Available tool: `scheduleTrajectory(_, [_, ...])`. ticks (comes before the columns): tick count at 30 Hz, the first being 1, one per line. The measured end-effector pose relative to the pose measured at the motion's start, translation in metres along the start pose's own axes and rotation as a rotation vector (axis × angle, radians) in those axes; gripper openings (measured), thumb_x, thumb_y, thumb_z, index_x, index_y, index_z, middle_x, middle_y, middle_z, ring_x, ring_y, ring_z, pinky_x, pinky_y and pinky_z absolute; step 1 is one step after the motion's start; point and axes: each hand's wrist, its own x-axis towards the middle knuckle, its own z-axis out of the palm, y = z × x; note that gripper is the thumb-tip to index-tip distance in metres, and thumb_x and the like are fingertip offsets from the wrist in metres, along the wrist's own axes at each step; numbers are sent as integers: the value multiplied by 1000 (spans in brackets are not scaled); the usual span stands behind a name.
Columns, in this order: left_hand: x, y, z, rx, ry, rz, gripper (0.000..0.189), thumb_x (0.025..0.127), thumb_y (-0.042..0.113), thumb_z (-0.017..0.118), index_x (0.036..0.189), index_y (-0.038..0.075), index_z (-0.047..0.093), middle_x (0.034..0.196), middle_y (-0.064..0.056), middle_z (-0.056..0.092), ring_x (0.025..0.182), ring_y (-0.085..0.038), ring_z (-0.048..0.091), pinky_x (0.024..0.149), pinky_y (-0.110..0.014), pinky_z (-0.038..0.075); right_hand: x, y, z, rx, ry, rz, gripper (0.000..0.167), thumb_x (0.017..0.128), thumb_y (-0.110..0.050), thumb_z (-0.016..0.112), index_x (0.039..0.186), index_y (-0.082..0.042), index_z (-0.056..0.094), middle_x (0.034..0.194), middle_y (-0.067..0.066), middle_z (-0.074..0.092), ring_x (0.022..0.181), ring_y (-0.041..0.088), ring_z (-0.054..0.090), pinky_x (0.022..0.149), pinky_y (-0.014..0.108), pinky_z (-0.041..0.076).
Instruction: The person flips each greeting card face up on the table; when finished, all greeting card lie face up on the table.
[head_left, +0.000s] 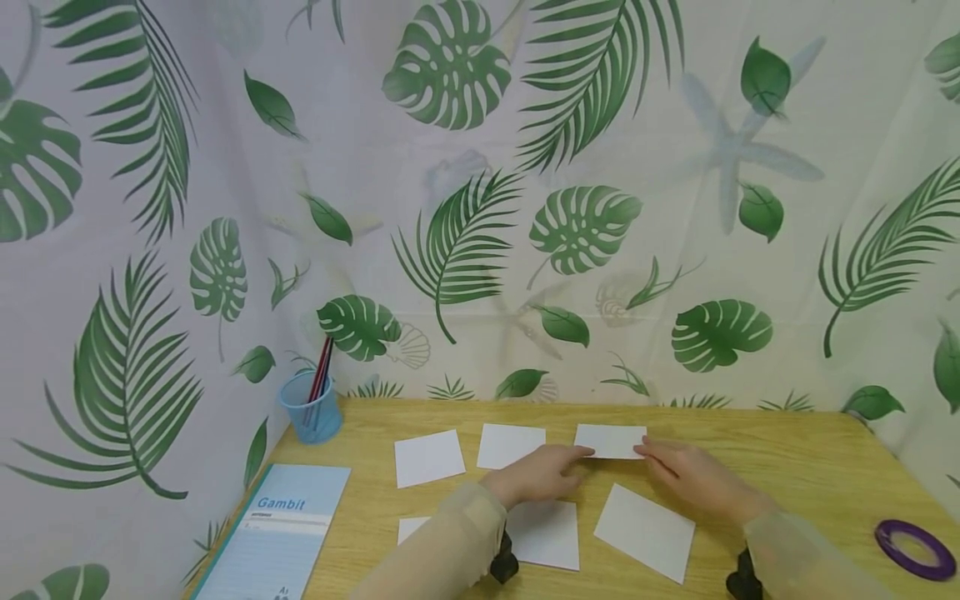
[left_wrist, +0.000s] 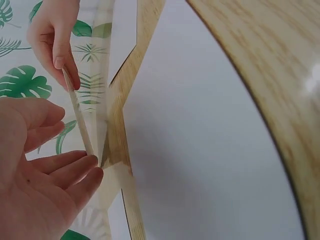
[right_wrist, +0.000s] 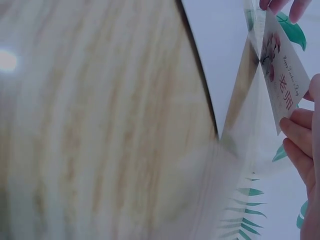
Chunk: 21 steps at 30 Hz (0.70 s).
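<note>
- The card is at the back of the tabletop, near edge raised, printed face underneath.
- The right hand pinches one corner; the left hand touches the other end with loosely extended fingers, thumb apart.
- Probably light, fairly stiff, easily creased: best taken by opposite edges, without bending.

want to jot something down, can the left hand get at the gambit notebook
Probably yes: the Gambit notebook lies flat with nothing visible on top, only flat white cards and tabletop between; the left hand would first leave the Teacher's Day card it touches.
</note>
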Motion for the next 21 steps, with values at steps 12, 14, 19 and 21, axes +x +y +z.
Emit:
scheduleTrajectory(12, [-1,0,-1,-39,134,16,46,96,9,54,141,16,54,143,4,57,128,-7,53,107,-24,43,-6,-6,-9,46,-11,141,33,84,-7,75,117,-5,71,123,21,68,107,39,67,85,50,57])
scheduleTrajectory(14, [-2,1,-2,-37,149,22,46,95,8,55,141,17,55,142,4,58,113,-5,59,100,-20,45,-6,-6,-10,33,16,134,32,83,-5,75,115,-5,72,122,21,68,106,38,68,84,50,57])
scheduleTrajectory(19, [-3,3,-4,-10,212,36,44,94,6,57,136,18,59,136,2,62,91,-6,60,87,-17,46,-6,-5,-8,-30,132,80,30,78,2,77,107,-6,75,114,17,72,99,34,71,78,45,59])
scheduleTrajectory(21, [-4,4,-5,5,252,43,41,94,5,58,133,17,62,133,1,65,103,-8,64,91,-18,49,-5,-4,-8,-45,181,64,32,75,3,78,105,-8,76,111,16,74,95,33,72,75,41,59])
